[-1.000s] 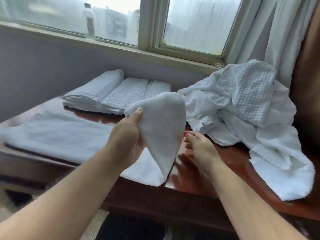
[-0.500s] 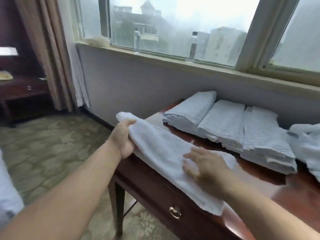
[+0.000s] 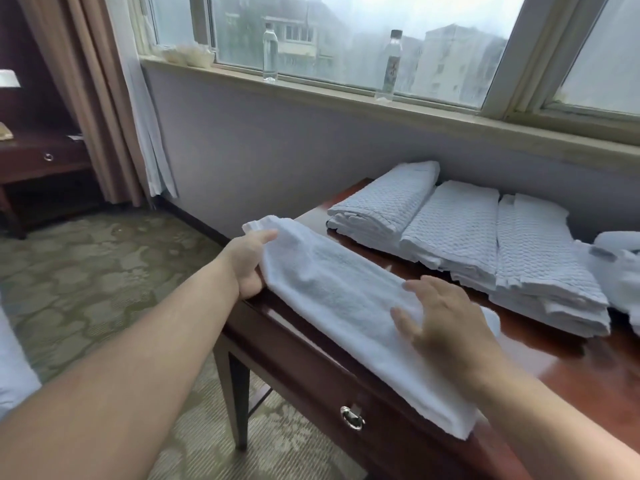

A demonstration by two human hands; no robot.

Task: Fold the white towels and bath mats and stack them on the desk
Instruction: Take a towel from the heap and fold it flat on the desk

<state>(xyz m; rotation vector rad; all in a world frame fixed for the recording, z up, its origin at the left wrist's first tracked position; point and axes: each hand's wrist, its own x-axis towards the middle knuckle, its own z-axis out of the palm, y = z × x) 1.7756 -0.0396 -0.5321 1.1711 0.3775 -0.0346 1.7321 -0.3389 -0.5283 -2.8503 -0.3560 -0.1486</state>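
Note:
A white terry towel (image 3: 332, 296), folded into a long strip, lies along the front edge of the dark wooden desk (image 3: 571, 368). My left hand (image 3: 247, 263) grips its far left end, thumb on top and fingers underneath. My right hand (image 3: 446, 327) lies flat on the towel's right part with fingers spread. Behind it, three folded waffle-weave bath mats (image 3: 464, 233) sit side by side near the wall. Part of an unfolded white pile (image 3: 620, 268) shows at the right edge.
Two water bottles (image 3: 270, 53) stand on the window sill. The desk has a drawer with a metal ring pull (image 3: 352, 418). Patterned carpet (image 3: 86, 271) lies to the left, with curtains (image 3: 114, 109) and another dark cabinet (image 3: 38, 164) beyond.
A second ago my left hand held the towel's end up in the air. The towel now lies folded on the desk, my right hand pressing it flat, and my view has swung left.

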